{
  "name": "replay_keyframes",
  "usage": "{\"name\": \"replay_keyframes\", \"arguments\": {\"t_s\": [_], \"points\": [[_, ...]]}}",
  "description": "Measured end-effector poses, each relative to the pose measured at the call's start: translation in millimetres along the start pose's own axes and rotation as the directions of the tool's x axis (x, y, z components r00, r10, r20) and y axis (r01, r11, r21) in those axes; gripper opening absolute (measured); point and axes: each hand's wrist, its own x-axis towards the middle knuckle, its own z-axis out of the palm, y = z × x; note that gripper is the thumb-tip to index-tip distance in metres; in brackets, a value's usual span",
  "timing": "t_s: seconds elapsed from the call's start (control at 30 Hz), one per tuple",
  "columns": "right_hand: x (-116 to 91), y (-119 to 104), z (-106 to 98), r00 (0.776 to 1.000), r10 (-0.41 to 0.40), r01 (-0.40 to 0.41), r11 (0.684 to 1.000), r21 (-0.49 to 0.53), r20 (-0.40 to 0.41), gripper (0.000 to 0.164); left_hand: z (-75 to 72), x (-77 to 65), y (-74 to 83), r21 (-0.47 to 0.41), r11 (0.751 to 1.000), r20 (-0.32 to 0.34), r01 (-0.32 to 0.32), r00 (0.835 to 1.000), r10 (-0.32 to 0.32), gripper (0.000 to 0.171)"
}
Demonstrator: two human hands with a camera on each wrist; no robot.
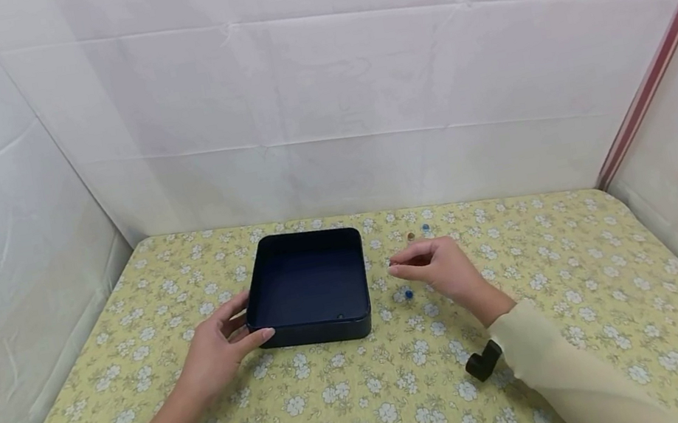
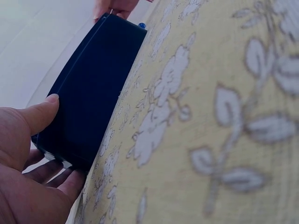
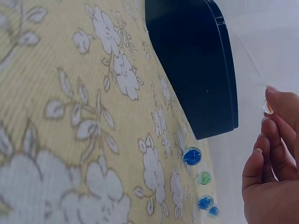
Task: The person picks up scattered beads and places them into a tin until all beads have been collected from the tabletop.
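A dark blue square box (image 1: pixel 319 332) without a lid rests on the table. My left hand (image 1: pixel 218 345) grips its near left corner, and the left wrist view shows the thumb (image 2: pixel 44 111) on its edge and the fingers against its side. Right of the box, my right hand (image 1: pixel 439 271) is raised over the cloth. Thumb and forefinger pinch a clear marble (image 3: pixel 267 107) with an orange streak. Near that hand lie a blue marble (image 1: pixel 409 294), a brownish marble (image 1: pixel 410 236) and another blue marble (image 1: pixel 425 227). A green marble (image 3: pixel 204 178) shows in the right wrist view.
A yellow cloth (image 1: pixel 360 417) with white flowers covers the table. White sheets (image 1: pixel 319 95) hang behind it and at both sides. Inside the box, by the near wall, is a small spot (image 1: pixel 339 316), too small to make out.
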Motion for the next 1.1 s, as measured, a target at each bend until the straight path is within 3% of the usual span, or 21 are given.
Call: {"name": "replay_keyframes", "arguments": {"t_s": [0.47, 0.7, 1.1], "points": [[4, -7, 10, 0.999, -0.043, 0.043, 0.999, 0.019, 0.010, 0.030, 0.4, 0.2, -0.4, -0.003, 1.000, 0.000, 0.002, 1.000, -0.002, 0.082], [7, -11, 15, 0.999, -0.036, 0.036, 0.999, 0.032, 0.022, 0.039, 0.3, -0.2, 0.6, -0.007, 1.000, 0.000, 0.003, 1.000, -0.003, 0.082], [12, -15, 21, 0.998, -0.055, 0.054, 0.998, 0.042, 0.025, 0.036, -0.3, -0.8, 1.6, 0.005, 1.000, -0.003, 0.008, 1.000, -0.008, 0.082]]}}
